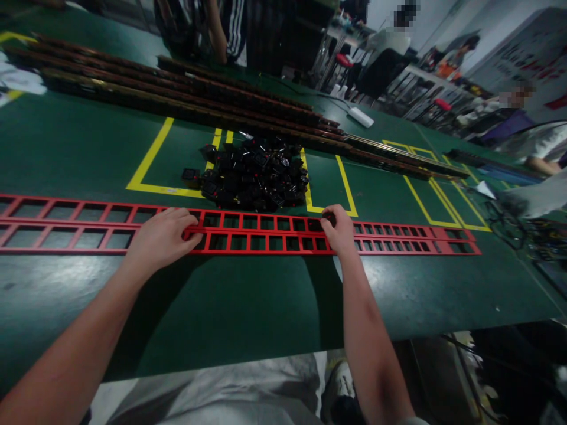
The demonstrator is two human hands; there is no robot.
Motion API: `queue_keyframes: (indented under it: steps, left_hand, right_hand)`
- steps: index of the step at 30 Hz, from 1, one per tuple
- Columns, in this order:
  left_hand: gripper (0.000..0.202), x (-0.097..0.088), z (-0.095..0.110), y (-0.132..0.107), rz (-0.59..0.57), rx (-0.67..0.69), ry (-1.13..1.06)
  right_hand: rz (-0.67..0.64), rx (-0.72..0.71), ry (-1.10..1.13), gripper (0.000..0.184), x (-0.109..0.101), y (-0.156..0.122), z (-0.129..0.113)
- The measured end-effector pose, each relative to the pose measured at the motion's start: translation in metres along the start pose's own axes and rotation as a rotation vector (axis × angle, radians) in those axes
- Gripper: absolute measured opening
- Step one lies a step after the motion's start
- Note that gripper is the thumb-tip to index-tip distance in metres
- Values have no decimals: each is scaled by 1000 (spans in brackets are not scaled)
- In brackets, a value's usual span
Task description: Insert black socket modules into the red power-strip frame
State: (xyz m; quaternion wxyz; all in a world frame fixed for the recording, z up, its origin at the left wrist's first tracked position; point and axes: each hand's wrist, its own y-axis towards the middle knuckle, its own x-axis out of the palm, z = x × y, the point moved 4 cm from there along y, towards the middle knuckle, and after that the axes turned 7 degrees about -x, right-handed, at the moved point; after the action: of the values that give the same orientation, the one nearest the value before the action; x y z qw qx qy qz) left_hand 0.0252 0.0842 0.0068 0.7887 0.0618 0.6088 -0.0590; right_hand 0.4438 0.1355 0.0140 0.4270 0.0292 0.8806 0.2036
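Red strips [266,233] with rows of square cut-outs lie side by side across the middle of the frame, from the left edge to well right of centre, flat on a green table [248,301]. The left hand [162,236] rests palm down on them left of centre, fingers curled over the upper strip and pressing on it, with nothing clamped inside. The right hand [339,230] sits on the strips right of centre; its fingertips are pinched together on a small black part [328,218] at the strip's top edge, over one of the cut-outs. Whether that part is seated in the cut-out I cannot tell.

Just above the strips, between the two hands, is a heap of black parts [254,174], lying partly inside a yellow taped box [148,165] on the table. One part [191,175] lies a little apart at the heap's left side.

Further up the frame, long dark strips [177,91] are stacked in a bundle that runs from the upper left toward the right. A white block [361,117] with a cable lies beyond them. More yellow boxes [436,195] are marked at the right. A person [221,26] in a striped top stands at the table's far edge at top centre, and others sit at benches in the upper right.
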Motion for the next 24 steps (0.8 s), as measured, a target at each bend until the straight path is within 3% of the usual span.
queue_keyframes:
  steps: [9,24]
  left_hand:
    - [36,1,0,0,-3,22,15]
    - [39,1,-1,-1,-9,9,14]
  right_hand:
    - [-99,88,-402,12,8,-2,-11]
    - [-195,36,-490,19,9,-3,-16]
